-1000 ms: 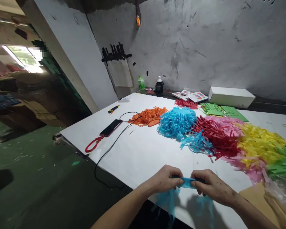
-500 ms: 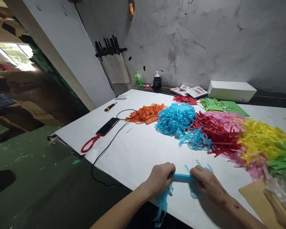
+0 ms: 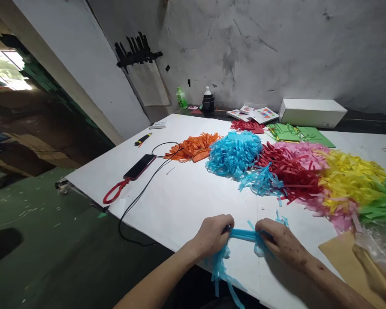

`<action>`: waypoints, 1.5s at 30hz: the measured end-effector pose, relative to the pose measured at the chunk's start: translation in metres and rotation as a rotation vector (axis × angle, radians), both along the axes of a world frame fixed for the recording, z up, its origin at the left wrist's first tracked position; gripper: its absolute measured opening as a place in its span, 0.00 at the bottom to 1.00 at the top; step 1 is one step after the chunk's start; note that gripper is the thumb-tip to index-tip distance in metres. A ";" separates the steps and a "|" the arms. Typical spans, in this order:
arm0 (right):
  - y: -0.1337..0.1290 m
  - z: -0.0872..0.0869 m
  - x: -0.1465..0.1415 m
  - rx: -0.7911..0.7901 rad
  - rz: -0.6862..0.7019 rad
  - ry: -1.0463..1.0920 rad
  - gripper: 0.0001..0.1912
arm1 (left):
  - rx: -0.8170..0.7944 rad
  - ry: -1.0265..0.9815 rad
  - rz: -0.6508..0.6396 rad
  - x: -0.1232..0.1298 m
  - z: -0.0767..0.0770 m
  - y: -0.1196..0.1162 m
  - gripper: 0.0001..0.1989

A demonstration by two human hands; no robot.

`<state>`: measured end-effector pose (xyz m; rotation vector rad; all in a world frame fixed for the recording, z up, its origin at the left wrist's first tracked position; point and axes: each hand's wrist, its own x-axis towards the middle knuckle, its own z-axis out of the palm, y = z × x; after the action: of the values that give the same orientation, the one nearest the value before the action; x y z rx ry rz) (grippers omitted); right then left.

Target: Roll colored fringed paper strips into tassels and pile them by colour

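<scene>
Near the table's front edge, my left hand and my right hand are closed on a blue paper tassel. Its middle is a narrow twisted band stretched level between them. Fringed strips dangle below my left hand past the table edge, and more strips poke out around my right hand. Farther back lies a pile of blue fringed paper, with a smaller blue bunch at its front. My fingertips are partly hidden behind the band and the hands.
Orange fringe lies left of the blue pile; red, pink and yellow fringe lie right. A phone, black cable and cutter are at left. A white box stands behind; brown paper is at right.
The view has shifted slightly. The blue band between my hands looks narrower and more twisted, and its hanging strips have swung to the right. Both hands keep their hold.
</scene>
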<state>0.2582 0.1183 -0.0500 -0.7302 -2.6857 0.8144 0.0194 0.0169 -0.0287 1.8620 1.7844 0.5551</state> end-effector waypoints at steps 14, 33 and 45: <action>-0.009 -0.010 0.008 0.567 0.121 -0.037 0.17 | 0.310 0.350 -0.134 0.001 -0.013 -0.007 0.09; -0.012 -0.014 0.008 0.638 0.144 0.133 0.16 | 0.387 0.321 -0.310 -0.012 -0.024 0.002 0.10; -0.015 -0.005 0.010 0.557 0.190 0.138 0.16 | 0.406 0.274 -0.258 -0.010 -0.018 -0.003 0.11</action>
<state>0.2683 0.1037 -0.0551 -0.2788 -2.6808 0.1165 0.0091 0.0143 -0.0471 2.5078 1.6419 0.6229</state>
